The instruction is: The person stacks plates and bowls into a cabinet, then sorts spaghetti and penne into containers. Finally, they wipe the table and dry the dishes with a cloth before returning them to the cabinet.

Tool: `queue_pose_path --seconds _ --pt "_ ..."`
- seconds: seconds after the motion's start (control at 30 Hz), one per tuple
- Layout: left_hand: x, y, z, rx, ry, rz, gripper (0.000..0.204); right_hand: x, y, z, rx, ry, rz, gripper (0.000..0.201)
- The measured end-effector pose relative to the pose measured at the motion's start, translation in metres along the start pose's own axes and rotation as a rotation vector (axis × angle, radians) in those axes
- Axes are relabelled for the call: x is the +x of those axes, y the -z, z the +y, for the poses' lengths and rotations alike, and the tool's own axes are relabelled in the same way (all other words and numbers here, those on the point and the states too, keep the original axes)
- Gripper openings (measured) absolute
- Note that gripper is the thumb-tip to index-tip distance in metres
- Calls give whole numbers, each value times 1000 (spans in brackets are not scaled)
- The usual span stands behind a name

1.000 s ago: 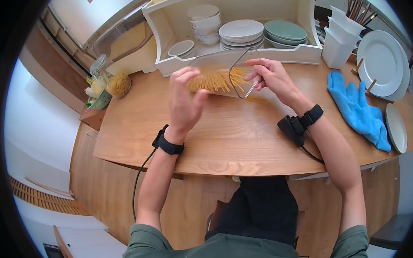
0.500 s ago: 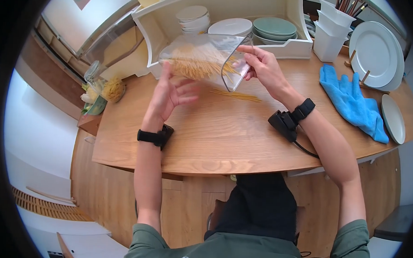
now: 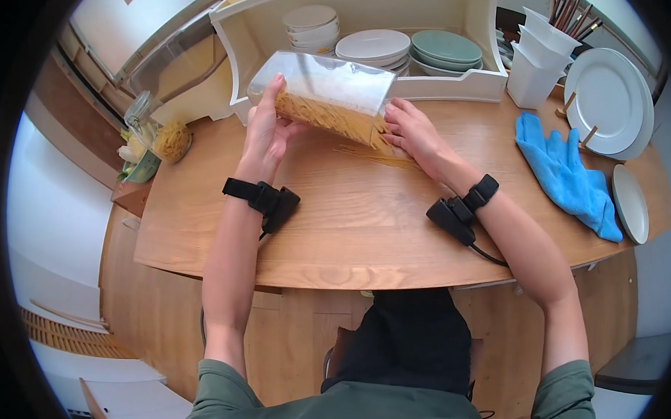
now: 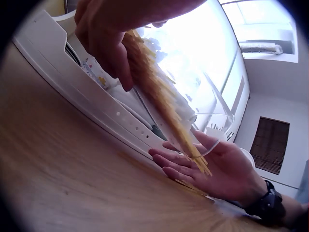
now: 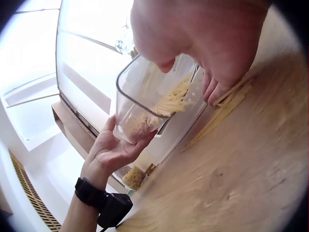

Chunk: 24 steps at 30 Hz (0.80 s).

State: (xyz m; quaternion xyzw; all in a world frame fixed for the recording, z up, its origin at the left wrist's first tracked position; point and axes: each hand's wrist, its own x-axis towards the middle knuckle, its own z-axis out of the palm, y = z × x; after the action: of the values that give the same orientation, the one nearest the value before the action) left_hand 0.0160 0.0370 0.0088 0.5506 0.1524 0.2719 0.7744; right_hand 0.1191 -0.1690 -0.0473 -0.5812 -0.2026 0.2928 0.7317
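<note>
A clear plastic container (image 3: 333,76) lies tilted above the table, its mouth lower and toward the right. Dry spaghetti (image 3: 320,114) fills its lower side, and several ends stick out past the rim. At the closed end, my left hand (image 3: 266,133) grips the container, thumb on the near side and fingers beneath. My right hand (image 3: 419,138) is at the mouth; in the left wrist view its palm (image 4: 224,166) faces up with fingers extended beside the protruding spaghetti. Loose strands (image 5: 219,113) lie on the tabletop under that hand.
Behind stands a white shelf (image 3: 450,88) with stacked bowls (image 3: 312,31) and plates (image 3: 372,44). To the right are a blue glove (image 3: 565,180), upright white plates (image 3: 605,101) and white holders (image 3: 536,65). A pasta jar (image 3: 171,141) stands at the left.
My left hand has come under the container's closed end and taken hold of it. My right hand has let go of the rim. The container has lifted and tipped mouth-down to the right.
</note>
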Motion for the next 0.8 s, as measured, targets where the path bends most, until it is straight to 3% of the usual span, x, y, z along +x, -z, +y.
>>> queue_pose_path --seconds 0.07,0.13,0.17,0.27,0.33,0.43,0.53,0.8 --pt "2 1 0 -6 -32 23 65 2 1 5 -65 47 49 60" --pt "7 8 -1 22 -20 20 72 1 3 6 -381 190 82 66" --pt "7 9 -4 17 -12 24 72 -2 1 6 -386 181 82 66" --pt "9 15 -6 55 -62 9 72 -2 -1 10 -411 242 -33 66" --pt "11 17 -7 16 -12 9 70 5 0 16 -684 470 -97 65" --pt "11 17 -7 -19 52 13 75 -2 -2 10 -917 564 -167 65" --pt "5 16 -7 -34 70 5 80 1 -1 18 -982 659 -193 62" --pt "2 34 -7 -107 167 64 78 9 3 29 -1029 659 -231 62"
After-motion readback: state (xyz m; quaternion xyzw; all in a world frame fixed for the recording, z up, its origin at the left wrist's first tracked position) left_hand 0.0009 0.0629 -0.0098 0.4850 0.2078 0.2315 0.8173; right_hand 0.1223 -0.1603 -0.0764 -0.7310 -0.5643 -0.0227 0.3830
